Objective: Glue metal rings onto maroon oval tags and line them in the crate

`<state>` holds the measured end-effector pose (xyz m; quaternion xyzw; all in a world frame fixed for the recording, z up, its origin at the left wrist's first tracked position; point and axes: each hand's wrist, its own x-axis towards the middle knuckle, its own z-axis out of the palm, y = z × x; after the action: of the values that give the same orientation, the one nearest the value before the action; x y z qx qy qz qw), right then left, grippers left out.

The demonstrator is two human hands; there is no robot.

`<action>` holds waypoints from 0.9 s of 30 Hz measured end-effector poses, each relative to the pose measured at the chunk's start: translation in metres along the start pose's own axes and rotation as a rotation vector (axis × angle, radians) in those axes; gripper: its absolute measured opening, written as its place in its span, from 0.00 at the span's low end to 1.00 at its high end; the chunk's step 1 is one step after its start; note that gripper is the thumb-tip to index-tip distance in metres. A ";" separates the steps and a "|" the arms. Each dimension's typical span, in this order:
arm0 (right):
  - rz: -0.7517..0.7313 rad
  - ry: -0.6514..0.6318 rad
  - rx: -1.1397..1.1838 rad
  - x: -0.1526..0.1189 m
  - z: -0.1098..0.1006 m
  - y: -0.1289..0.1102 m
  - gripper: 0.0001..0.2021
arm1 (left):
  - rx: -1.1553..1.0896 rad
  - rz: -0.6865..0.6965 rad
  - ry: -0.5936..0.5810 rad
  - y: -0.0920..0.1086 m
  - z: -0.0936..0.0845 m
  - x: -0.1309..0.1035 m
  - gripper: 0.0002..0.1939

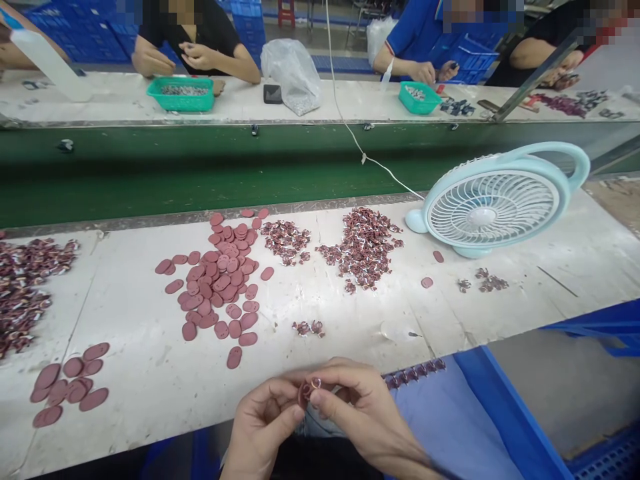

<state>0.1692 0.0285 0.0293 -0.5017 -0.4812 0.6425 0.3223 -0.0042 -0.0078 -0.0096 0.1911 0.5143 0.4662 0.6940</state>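
Observation:
My left hand (270,417) is closed on a reddish-brown oval disc (303,395), seen nearly edge-on at the table's front edge. Beside it, my right hand (350,400) pinches a small brown and white piece (315,384) against the disc. The fingertips of both hands nearly meet. Beyond them on the white table lie a few small brown pieces (309,328), a large heap of oval discs (220,277) and a pile of small dark-red pieces (367,247).
A light-blue fan (493,207) stands at the back right. More discs (73,383) and small pieces (25,287) lie at the left. A blue crate (515,407) is below right. Across the green conveyor (200,177), several people work with green baskets (181,101).

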 end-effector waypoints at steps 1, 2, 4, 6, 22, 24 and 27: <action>0.018 -0.029 -0.019 0.000 -0.001 -0.002 0.08 | 0.012 0.002 -0.007 0.000 0.000 0.000 0.07; 0.027 -0.043 -0.028 0.000 -0.002 -0.005 0.08 | 0.024 0.008 -0.013 0.001 0.000 -0.001 0.07; 0.046 -0.056 -0.034 0.000 -0.003 -0.009 0.08 | 0.043 0.026 -0.012 0.001 0.000 -0.001 0.06; 0.058 -0.056 -0.016 0.002 -0.002 -0.010 0.09 | 0.052 0.041 -0.007 0.001 0.000 -0.001 0.06; 0.005 0.034 0.258 0.007 0.010 0.026 0.04 | 0.105 0.112 0.027 -0.010 -0.002 0.002 0.04; 0.027 0.028 0.312 0.010 0.010 0.036 0.05 | 0.113 0.120 0.044 -0.011 0.002 -0.002 0.03; 0.028 0.079 0.419 0.006 0.002 0.066 0.07 | 0.177 0.151 0.083 -0.012 0.006 -0.008 0.06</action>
<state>0.1701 0.0115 -0.0351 -0.4553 -0.3169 0.7127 0.4294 0.0063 -0.0188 -0.0121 0.2703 0.5659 0.4772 0.6156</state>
